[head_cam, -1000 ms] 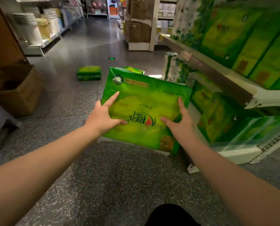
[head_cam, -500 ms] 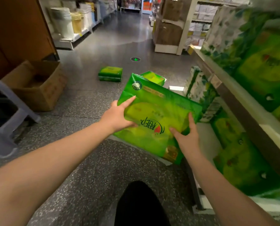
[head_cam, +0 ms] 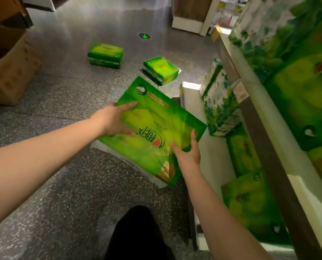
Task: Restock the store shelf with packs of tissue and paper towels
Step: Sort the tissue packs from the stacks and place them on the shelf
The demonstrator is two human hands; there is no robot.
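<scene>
Both hands hold one large green tissue pack (head_cam: 152, 128) at the centre of the view, tilted with its far corner up toward 12 o'clock and its printed logo upside down to the wearer. The left hand (head_cam: 113, 120) grasps the pack's left edge, thumb and fingers spread across the top face; the right hand (head_cam: 187, 152) grasps the near right corner, with the fingers laid up over the face and the thumb on it too. The pack is in the air above the speckled floor (head_cam: 62, 184), just beside the front of the bottom shelf (head_cam: 209, 147) at 3 o'clock. On that shelf, leaf-printed paper packs (head_cam: 218, 102) stand on edge at about 2 o'clock, and more green tissue packs (head_cam: 250, 196) lie at 4 o'clock. The upper shelf (head_cam: 259, 109) runs along the right side and carries green packs (head_cam: 303, 87), blurred. Two smaller green tissue packs lie on the floor well apart from the hands: one (head_cam: 105, 55) at 11 o'clock, the other (head_cam: 161, 70) at 12 o'clock, nearer the shelf. A cardboard box (head_cam: 10, 68) sits at 10 o'clock. A round green floor marker (head_cam: 144, 36) shows beyond the packs. A dark trouser leg (head_cam: 137, 235) is at 6 o'clock.
</scene>
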